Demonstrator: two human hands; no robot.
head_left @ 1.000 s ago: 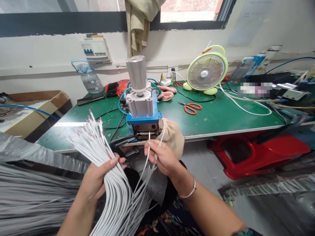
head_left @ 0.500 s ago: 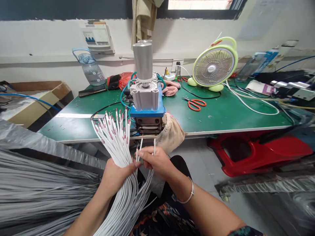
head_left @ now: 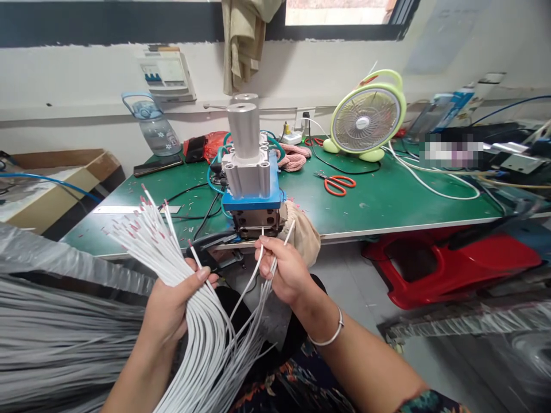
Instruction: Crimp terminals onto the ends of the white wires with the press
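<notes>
My left hand (head_left: 172, 304) is closed round a thick bundle of white wires (head_left: 150, 241) whose red-tipped ends fan up and to the left. My right hand (head_left: 284, 267) pinches a few single white wires (head_left: 262, 244), their tips held up at the jaw of a blue and silver pneumatic press (head_left: 252, 189). The press stands at the front edge of the green table (head_left: 379, 206). A beige cloth bag (head_left: 303, 235) hangs beside the press, right behind my right hand.
Red-handled scissors (head_left: 338, 183), a green desk fan (head_left: 368, 120), a water jug (head_left: 150, 126) and cables lie on the table. A cardboard box (head_left: 55, 183) stands at the left, a red stool (head_left: 451, 269) under the table at right, and a heap of white wires (head_left: 55, 338) at lower left.
My hands have parted: the left swung the bundle out to the left, the right lifted a few wires up to the press jaw.
</notes>
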